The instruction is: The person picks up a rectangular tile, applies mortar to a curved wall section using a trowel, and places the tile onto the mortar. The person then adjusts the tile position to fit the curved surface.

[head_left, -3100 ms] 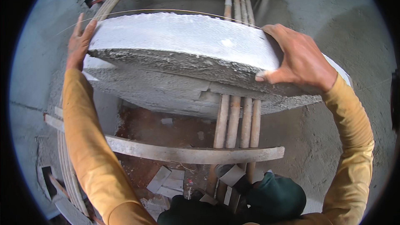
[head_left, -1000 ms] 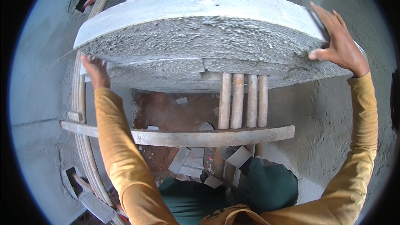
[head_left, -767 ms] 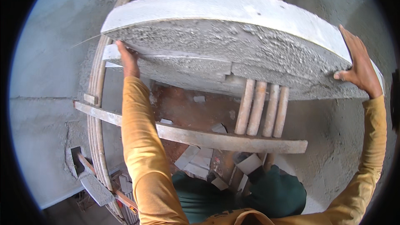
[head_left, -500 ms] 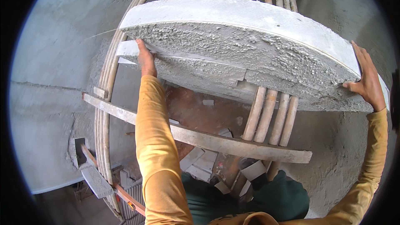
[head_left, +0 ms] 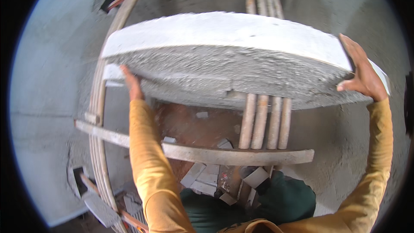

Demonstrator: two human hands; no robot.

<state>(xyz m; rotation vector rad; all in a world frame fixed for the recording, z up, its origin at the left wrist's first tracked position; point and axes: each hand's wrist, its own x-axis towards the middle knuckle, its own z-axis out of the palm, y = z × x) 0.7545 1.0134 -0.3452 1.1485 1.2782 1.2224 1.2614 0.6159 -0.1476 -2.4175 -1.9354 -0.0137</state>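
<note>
I am bracing a big concrete block (head_left: 241, 60) overhead, my left hand (head_left: 131, 84) pressing flat under its near-left edge, my right hand (head_left: 361, 75) spread open against its right end. I judge this the carrying step; setting it down calls for steady footing. Wooden poles (head_left: 265, 121), a plank (head_left: 207, 153) and a curved rail (head_left: 101, 99) are crowding below.

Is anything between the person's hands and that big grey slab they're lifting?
Nothing visible. The left hand presses the rough underside of the slab near its left end, and the right hand grips its right edge directly.
</note>
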